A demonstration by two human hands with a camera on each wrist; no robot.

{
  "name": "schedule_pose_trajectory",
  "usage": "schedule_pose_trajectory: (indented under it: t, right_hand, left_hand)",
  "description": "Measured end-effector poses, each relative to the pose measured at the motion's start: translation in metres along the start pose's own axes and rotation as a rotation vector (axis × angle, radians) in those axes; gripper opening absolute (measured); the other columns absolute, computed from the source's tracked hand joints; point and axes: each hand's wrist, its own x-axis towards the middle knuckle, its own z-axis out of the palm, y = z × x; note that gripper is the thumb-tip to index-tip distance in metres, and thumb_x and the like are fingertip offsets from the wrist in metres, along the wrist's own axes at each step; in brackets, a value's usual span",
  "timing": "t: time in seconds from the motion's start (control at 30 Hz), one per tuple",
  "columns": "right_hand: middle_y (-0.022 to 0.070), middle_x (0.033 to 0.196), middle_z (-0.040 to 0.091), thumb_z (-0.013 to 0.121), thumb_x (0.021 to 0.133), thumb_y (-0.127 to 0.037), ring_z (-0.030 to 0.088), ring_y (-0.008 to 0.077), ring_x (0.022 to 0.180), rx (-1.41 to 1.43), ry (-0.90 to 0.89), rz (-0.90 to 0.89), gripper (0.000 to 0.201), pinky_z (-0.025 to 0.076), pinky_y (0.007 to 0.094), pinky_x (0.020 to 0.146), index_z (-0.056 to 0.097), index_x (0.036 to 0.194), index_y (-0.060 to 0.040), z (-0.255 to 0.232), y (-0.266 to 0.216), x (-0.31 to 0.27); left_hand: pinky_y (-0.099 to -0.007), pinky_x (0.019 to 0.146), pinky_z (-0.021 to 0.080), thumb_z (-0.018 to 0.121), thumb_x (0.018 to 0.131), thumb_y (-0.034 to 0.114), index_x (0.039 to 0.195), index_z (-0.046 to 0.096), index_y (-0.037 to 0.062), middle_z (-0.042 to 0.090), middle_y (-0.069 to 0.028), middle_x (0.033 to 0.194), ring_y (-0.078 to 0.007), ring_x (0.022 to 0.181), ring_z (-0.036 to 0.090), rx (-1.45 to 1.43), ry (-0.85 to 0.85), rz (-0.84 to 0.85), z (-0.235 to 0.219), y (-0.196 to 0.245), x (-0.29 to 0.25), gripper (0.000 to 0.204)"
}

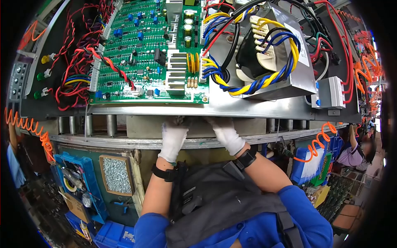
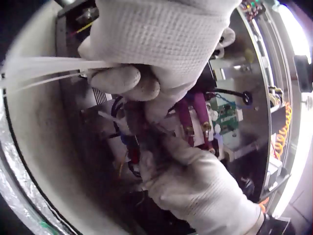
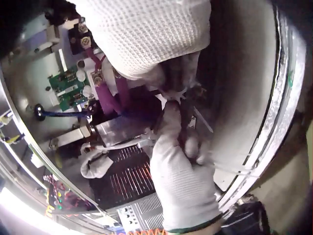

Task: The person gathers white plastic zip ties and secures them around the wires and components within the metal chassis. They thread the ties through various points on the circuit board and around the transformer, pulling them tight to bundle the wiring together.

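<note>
Both hands wear white knit gloves and reach under the front edge of a metal chassis (image 1: 231, 110). From the curled fingers of my left hand (image 1: 173, 136) a bundle of thin white cable ties (image 2: 49, 64) sticks out. My right hand (image 1: 227, 135) faces it, its thumb and fingertips closed in on wires (image 2: 133, 155) inside the unit. The fingertips of both hands nearly meet there; the spot between them is dark and partly hidden. Purple-sleeved leads (image 3: 108, 98) with bolted ends lie just beyond the hands.
On top of the chassis are a green circuit board (image 1: 136, 53) and a transformer (image 1: 295, 62) with a yellow, blue and black wire loop. Metal rollers (image 1: 111, 125) run below. A box of screws (image 1: 116, 174) and a blue tool tray (image 1: 97, 206) stand at lower left. Orange coiled hoses (image 1: 316, 144) hang either side.
</note>
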Motion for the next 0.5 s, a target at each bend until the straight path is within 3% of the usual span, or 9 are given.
schedule_pose_trajectory:
  t: [0.07,0.17,0.27,0.33,0.37,0.4,0.47,0.5]
  right_hand:
    - [0.0148,0.117,0.062,0.058,0.092,-0.026,0.056,0.0290,0.107,0.101,-0.013,0.051,0.039,0.042,0.0370,0.095,0.055,0.118,0.0036,-0.002,-0.006,-0.002]
    - [0.0146,0.117,0.062,0.061,0.091,-0.023,0.056,0.0272,0.108,0.260,0.055,0.057,0.038,0.042,0.0364,0.096,0.056,0.119,0.0028,0.001,-0.006,-0.005]
    - [0.0149,0.119,0.061,0.062,0.090,-0.021,0.056,0.0265,0.109,0.243,-0.030,0.097,0.038,0.041,0.0359,0.096,0.056,0.119,0.0029,0.000,-0.005,-0.003]
    - [0.0151,0.120,0.061,0.061,0.090,-0.020,0.056,0.0261,0.109,0.227,-0.062,0.132,0.037,0.042,0.0360,0.097,0.056,0.119,0.0032,0.000,-0.009,-0.002]
    - [0.0151,0.120,0.061,0.061,0.090,-0.020,0.056,0.0261,0.109,0.228,-0.061,0.131,0.037,0.042,0.0360,0.097,0.056,0.119,0.0032,-0.002,-0.011,-0.001]
    - [0.0150,0.120,0.061,0.062,0.090,-0.019,0.056,0.0256,0.109,0.211,-0.105,0.121,0.037,0.042,0.0360,0.097,0.056,0.119,0.0027,-0.006,-0.015,-0.001]
    - [0.0150,0.121,0.061,0.062,0.090,-0.018,0.056,0.0250,0.109,0.195,-0.148,0.110,0.037,0.041,0.0359,0.097,0.056,0.120,0.0023,-0.007,-0.017,-0.001]
    - [0.0153,0.118,0.062,0.062,0.089,-0.019,0.057,0.0242,0.107,0.059,-0.081,0.001,0.036,0.042,0.0351,0.095,0.057,0.118,0.0017,-0.005,-0.016,-0.002]
  left_hand:
    - [-0.0268,0.049,0.039,0.068,0.082,0.011,0.074,0.062,0.0000,0.058,-0.0010,0.061,-0.0077,0.051,0.052,-0.059,0.038,-0.065,0.002,0.016,-0.004,0.015]
    - [-0.0293,0.053,0.042,0.068,0.080,0.011,0.076,0.064,-0.0013,0.061,-0.0034,0.062,-0.0096,0.057,0.056,-0.005,0.071,-0.012,0.004,0.018,-0.006,0.013]
    - [-0.0300,0.057,0.044,0.068,0.079,0.012,0.079,0.065,-0.0020,0.063,-0.0063,0.067,-0.0106,0.062,0.059,-0.070,0.095,0.100,0.005,0.010,-0.005,0.014]
    - [-0.0264,0.071,0.050,0.067,0.080,0.008,0.091,0.065,-0.0008,0.066,-0.0096,0.085,-0.0152,0.081,0.066,0.244,-0.029,0.026,-0.003,0.024,-0.007,0.015]
    - [-0.0264,0.071,0.050,0.067,0.080,0.008,0.091,0.065,-0.0008,0.066,-0.0096,0.085,-0.0152,0.081,0.066,0.245,-0.030,0.027,-0.001,0.010,-0.005,0.015]
    - [-0.0268,0.071,0.050,0.066,0.078,0.006,0.091,0.065,0.0000,0.065,-0.0107,0.087,-0.0167,0.081,0.066,0.194,0.000,0.104,0.005,-0.017,-0.003,0.014]
    - [-0.0272,0.072,0.050,0.065,0.077,0.004,0.091,0.066,0.0007,0.064,-0.0117,0.090,-0.0182,0.082,0.066,0.143,0.029,0.182,0.006,-0.026,-0.005,0.014]
    - [-0.0282,0.073,0.050,0.064,0.075,0.003,0.091,0.065,0.0006,0.064,-0.0126,0.091,-0.0187,0.083,0.065,0.254,0.046,0.283,0.005,-0.015,-0.009,0.016]
